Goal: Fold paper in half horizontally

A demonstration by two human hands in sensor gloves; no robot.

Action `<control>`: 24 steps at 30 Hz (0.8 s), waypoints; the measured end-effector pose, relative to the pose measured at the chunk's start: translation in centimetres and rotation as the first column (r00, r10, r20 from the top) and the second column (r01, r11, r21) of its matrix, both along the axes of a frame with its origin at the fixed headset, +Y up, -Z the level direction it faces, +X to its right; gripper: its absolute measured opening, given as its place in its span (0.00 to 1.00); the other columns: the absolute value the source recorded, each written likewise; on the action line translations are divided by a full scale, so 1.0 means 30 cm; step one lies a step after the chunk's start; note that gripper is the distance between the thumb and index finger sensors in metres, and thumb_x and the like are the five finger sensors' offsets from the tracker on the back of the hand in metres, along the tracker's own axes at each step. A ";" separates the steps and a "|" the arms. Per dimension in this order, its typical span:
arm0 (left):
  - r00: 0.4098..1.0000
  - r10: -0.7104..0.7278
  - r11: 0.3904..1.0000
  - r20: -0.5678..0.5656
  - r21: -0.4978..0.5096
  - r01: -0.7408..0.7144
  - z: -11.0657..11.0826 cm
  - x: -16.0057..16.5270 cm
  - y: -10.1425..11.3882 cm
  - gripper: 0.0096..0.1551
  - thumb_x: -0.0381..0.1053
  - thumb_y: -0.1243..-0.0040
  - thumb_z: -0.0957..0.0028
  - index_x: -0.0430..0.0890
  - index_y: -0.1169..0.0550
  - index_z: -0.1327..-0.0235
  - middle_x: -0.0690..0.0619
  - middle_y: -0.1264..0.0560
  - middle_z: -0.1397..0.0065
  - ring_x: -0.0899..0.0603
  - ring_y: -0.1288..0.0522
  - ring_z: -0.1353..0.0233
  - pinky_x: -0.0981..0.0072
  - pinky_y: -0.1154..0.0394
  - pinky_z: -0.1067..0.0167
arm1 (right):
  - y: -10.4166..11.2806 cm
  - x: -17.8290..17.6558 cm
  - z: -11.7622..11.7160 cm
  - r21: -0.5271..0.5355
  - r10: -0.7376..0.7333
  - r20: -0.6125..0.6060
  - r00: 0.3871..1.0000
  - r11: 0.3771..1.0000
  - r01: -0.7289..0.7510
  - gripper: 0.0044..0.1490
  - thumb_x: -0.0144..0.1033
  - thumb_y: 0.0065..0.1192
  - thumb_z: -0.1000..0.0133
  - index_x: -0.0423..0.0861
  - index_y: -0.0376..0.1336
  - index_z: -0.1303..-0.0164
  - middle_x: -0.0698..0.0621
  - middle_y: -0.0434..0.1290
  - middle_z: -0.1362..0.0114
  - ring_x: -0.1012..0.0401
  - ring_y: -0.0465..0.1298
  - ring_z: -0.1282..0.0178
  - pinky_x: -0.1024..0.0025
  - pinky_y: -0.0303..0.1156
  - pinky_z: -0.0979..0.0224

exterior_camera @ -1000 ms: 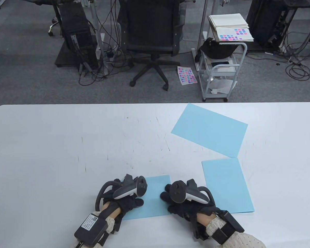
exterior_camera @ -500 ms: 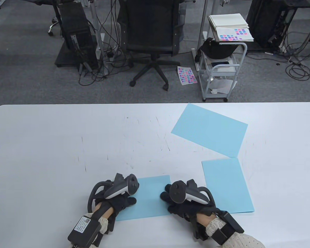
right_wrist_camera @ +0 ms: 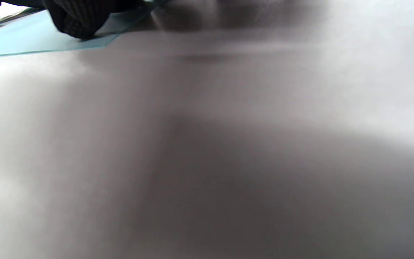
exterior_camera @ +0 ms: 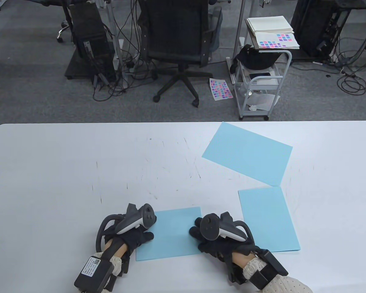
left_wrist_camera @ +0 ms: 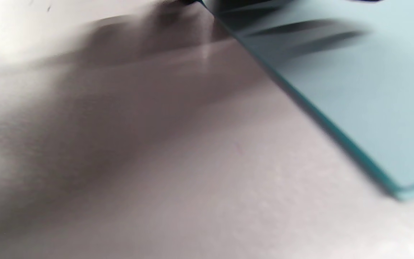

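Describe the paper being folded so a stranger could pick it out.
On the white table, look at the near edge between the left hand and right hand. The folded blue paper lies there, the smallest of three blue sheets, and the only one being touched.

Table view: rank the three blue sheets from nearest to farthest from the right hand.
1. Folded paper, under the right hand, on its left.
2. Upright sheet, just to its right.
3. Tilted sheet, farther up the table.

Your left hand rests on the folded blue paper at its 9 o'clock edge; your right hand presses its 3 o'clock edge.
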State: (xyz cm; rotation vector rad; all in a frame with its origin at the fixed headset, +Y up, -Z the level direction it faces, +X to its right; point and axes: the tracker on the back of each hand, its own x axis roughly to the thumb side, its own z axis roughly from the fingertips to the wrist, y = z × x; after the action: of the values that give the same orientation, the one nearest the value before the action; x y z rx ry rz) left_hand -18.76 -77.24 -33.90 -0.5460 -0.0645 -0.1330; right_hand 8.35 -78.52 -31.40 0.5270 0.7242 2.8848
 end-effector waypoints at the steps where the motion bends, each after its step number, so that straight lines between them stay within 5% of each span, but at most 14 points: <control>1: 1.000 0.000 1.000 -0.002 -0.001 0.000 0.000 -0.004 0.000 0.39 0.70 0.51 0.62 0.79 0.45 0.32 0.78 0.52 0.18 0.53 0.51 0.12 0.47 0.48 0.15 | 0.000 0.000 0.000 0.000 0.000 0.000 1.000 1.000 0.000 0.39 0.53 0.54 0.47 0.71 0.45 0.26 0.70 0.38 0.14 0.52 0.32 0.13 0.37 0.28 0.20; 24: 0.997 0.026 0.998 -0.067 0.054 -0.022 0.002 -0.099 -0.003 0.40 0.70 0.51 0.61 0.78 0.45 0.31 0.75 0.50 0.17 0.52 0.50 0.12 0.46 0.47 0.15 | 0.000 0.000 0.000 -0.001 -0.002 0.001 1.000 1.000 0.002 0.39 0.53 0.54 0.47 0.71 0.45 0.26 0.70 0.38 0.14 0.52 0.32 0.13 0.37 0.28 0.20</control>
State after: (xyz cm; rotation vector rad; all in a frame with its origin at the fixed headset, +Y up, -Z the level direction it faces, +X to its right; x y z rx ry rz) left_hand -21.74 -77.32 -33.85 -0.4959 -0.0013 -0.0921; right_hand 8.36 -78.52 -31.42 0.5262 0.7247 2.8825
